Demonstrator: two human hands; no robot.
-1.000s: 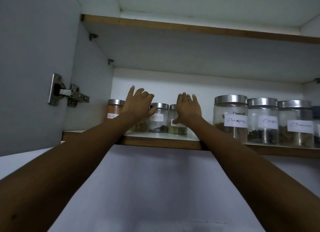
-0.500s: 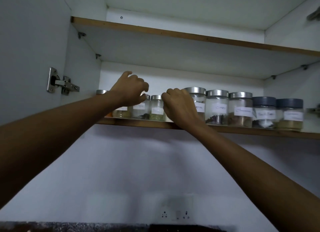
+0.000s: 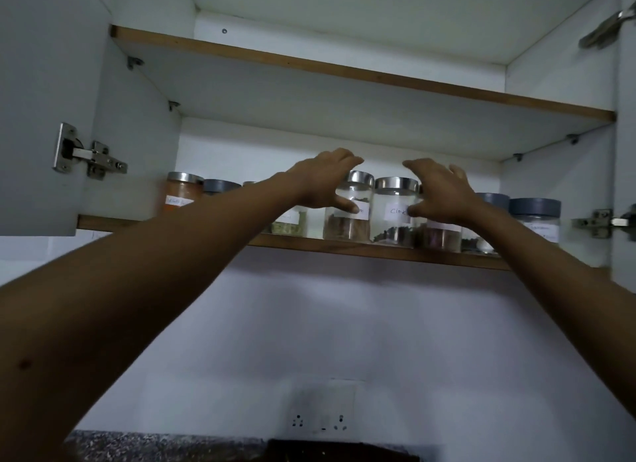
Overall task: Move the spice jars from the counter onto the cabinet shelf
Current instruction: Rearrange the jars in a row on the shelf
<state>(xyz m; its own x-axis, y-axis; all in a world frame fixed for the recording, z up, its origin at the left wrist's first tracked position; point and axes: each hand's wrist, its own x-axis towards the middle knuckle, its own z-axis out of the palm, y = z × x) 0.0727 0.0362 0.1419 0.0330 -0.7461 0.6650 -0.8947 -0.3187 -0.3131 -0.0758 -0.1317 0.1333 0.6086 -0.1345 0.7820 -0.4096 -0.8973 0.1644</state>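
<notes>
Labelled spice jars stand in a row on the lower cabinet shelf (image 3: 344, 250). An orange-filled jar (image 3: 180, 194) is at the far left, and two steel-lidded glass jars stand mid-shelf: one with brown contents (image 3: 347, 225) and one labelled cloves (image 3: 392, 220). My left hand (image 3: 323, 182) reaches over the brown jar's left side, its thumb on the label. My right hand (image 3: 440, 193) has its fingers spread and its thumb against the cloves jar's right side, hiding part of a jar (image 3: 442, 237) behind it. Neither hand lifts a jar.
Grey-lidded jars (image 3: 535, 217) fill the shelf's right end. The upper shelf (image 3: 344, 69) is bare. Both cabinet doors hang open, with a hinge (image 3: 86, 157) on the left door. Below are a wall socket (image 3: 323, 420) and the speckled counter (image 3: 155, 444).
Both hands have moved right along the shelf, from the small jars at the left to the two steel-lidded jars in the middle. My right hand's fingers have spread.
</notes>
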